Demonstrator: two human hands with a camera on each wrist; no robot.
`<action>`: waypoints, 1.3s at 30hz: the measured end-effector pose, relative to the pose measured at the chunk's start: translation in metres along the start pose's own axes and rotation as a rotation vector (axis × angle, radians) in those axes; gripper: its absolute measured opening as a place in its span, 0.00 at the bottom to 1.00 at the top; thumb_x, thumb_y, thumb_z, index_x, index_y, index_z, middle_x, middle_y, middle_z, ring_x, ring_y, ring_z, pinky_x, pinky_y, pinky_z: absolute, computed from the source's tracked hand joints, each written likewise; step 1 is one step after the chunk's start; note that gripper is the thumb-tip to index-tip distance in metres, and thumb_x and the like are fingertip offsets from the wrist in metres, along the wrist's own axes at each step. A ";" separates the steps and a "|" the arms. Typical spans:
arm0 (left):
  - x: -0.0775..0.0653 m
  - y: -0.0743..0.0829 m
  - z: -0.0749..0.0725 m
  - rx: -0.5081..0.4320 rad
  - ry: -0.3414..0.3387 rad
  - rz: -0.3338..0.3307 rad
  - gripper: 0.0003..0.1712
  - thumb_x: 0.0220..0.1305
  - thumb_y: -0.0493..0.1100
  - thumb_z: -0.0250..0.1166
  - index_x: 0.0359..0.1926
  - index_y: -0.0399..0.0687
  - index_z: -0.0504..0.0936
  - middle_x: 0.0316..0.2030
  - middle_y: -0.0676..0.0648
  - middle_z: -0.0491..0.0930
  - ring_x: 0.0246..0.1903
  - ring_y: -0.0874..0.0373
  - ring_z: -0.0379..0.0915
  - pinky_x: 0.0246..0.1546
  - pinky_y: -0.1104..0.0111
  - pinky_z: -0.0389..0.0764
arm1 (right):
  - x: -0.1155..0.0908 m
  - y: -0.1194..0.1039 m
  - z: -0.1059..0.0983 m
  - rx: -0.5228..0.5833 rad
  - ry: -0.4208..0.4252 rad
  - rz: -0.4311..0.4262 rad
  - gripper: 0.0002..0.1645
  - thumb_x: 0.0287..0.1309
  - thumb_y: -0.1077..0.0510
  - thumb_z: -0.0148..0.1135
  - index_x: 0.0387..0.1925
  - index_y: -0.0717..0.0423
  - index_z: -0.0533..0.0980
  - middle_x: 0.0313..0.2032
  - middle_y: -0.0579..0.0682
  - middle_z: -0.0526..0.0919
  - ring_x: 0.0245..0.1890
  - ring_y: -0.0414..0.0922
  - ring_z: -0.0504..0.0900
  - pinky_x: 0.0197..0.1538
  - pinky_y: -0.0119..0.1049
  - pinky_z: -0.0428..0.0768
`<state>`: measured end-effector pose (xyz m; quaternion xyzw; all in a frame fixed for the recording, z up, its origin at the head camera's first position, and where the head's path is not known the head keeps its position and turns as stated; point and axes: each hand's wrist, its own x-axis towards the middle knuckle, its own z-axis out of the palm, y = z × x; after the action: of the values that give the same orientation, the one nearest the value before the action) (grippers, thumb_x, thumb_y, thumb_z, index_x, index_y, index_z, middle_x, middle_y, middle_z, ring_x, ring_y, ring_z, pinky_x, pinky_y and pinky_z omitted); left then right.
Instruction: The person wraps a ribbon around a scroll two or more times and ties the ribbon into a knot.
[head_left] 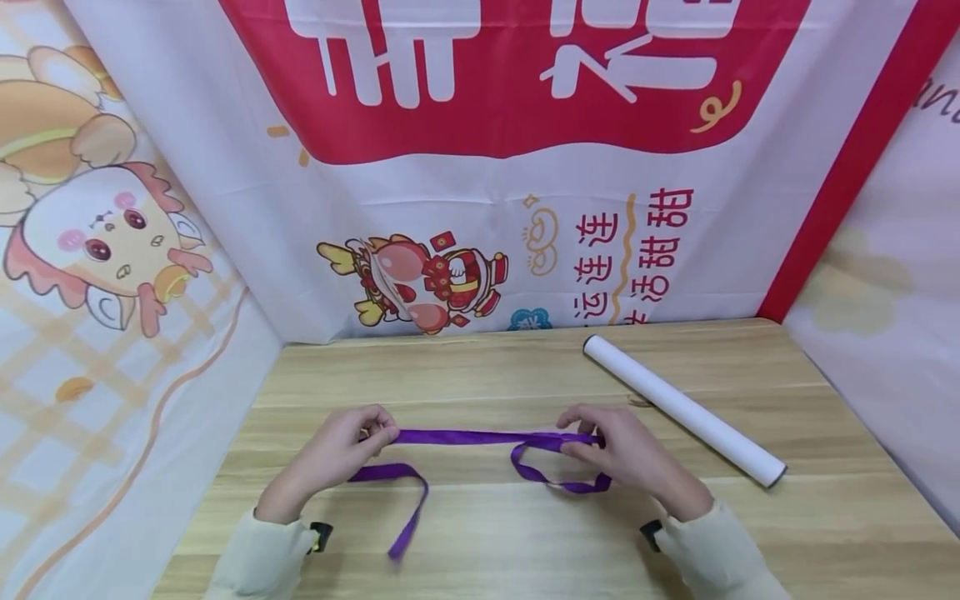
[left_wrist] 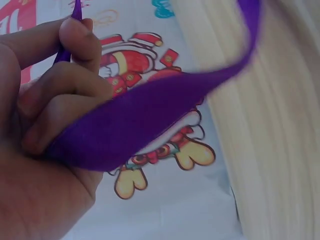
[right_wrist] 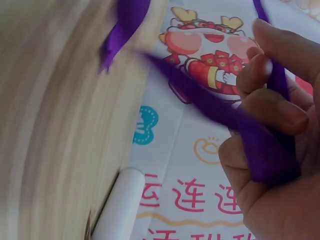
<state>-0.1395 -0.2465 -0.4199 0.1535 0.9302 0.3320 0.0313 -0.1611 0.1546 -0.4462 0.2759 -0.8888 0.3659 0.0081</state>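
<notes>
A purple ribbon [head_left: 465, 437] runs nearly straight between the two hands above the wooden table. My left hand [head_left: 352, 442] pinches it between thumb and forefinger, the other fingers curled over it; a loose tail [left_wrist: 145, 117] leaves the palm and hangs down. My right hand [head_left: 618, 446] holds the other stretch, which passes across the palm under its curled fingers [right_wrist: 277, 112]. Below the right hand the ribbon hangs in a loop [head_left: 528, 471]. In the right wrist view, a frayed ribbon end [right_wrist: 112, 50] shows at upper left.
On the right of the wooden table [head_left: 480, 375] a white tube [head_left: 682, 408] with dark rims lies diagonally. Behind the table hangs a printed white and red cloth [head_left: 480, 192]. More printed cloth [head_left: 112, 333] covers the left side.
</notes>
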 end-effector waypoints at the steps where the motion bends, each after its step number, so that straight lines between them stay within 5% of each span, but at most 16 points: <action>1: -0.002 -0.003 -0.001 0.007 0.002 -0.007 0.11 0.67 0.54 0.57 0.35 0.54 0.78 0.22 0.58 0.75 0.22 0.62 0.71 0.24 0.70 0.76 | -0.001 0.001 0.000 -0.011 0.005 -0.008 0.12 0.59 0.44 0.60 0.42 0.40 0.80 0.32 0.33 0.80 0.30 0.31 0.76 0.32 0.30 0.77; 6: -0.012 -0.011 -0.004 0.022 0.020 -0.032 0.10 0.66 0.53 0.57 0.35 0.54 0.78 0.21 0.58 0.74 0.20 0.64 0.70 0.23 0.69 0.75 | -0.007 0.007 0.001 0.045 0.054 0.028 0.11 0.64 0.44 0.54 0.38 0.39 0.80 0.27 0.34 0.79 0.25 0.34 0.75 0.28 0.31 0.77; 12: -0.015 -0.015 -0.007 0.052 0.000 -0.024 0.09 0.66 0.51 0.58 0.34 0.53 0.79 0.20 0.59 0.74 0.19 0.65 0.69 0.23 0.70 0.75 | -0.014 0.021 -0.003 0.018 0.153 0.183 0.11 0.63 0.47 0.57 0.32 0.46 0.82 0.22 0.39 0.75 0.21 0.36 0.69 0.25 0.32 0.72; 18: -0.021 -0.028 -0.009 0.097 -0.014 -0.014 0.11 0.65 0.52 0.58 0.34 0.52 0.79 0.21 0.61 0.75 0.20 0.66 0.70 0.24 0.71 0.76 | -0.024 0.035 -0.019 -0.026 0.250 0.338 0.17 0.62 0.47 0.57 0.39 0.55 0.84 0.30 0.46 0.83 0.26 0.39 0.73 0.30 0.34 0.73; 23: -0.026 -0.039 -0.010 0.112 -0.018 -0.024 0.11 0.66 0.53 0.58 0.34 0.52 0.79 0.23 0.59 0.76 0.21 0.66 0.71 0.25 0.72 0.76 | -0.040 0.044 -0.041 -0.028 0.254 0.449 0.27 0.64 0.39 0.52 0.45 0.56 0.81 0.27 0.49 0.78 0.25 0.41 0.70 0.26 0.35 0.71; 32: -0.039 -0.056 -0.007 0.192 -0.034 -0.047 0.15 0.64 0.59 0.58 0.29 0.57 0.80 0.20 0.58 0.75 0.17 0.70 0.63 0.20 0.73 0.70 | -0.072 0.064 -0.070 0.032 0.073 0.491 0.30 0.66 0.38 0.48 0.47 0.59 0.80 0.22 0.47 0.67 0.21 0.39 0.64 0.23 0.35 0.67; 39: -0.049 -0.071 -0.007 0.328 -0.007 -0.101 0.16 0.61 0.63 0.58 0.24 0.62 0.79 0.17 0.63 0.71 0.17 0.69 0.59 0.21 0.73 0.66 | -0.094 0.080 -0.076 -0.035 -0.036 0.517 0.22 0.66 0.44 0.52 0.39 0.55 0.82 0.33 0.49 0.79 0.32 0.41 0.71 0.33 0.35 0.72</action>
<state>-0.1131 -0.3175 -0.4606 0.1106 0.9783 0.1733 0.0256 -0.1352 0.2963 -0.4624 0.0460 -0.9360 0.3353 -0.0968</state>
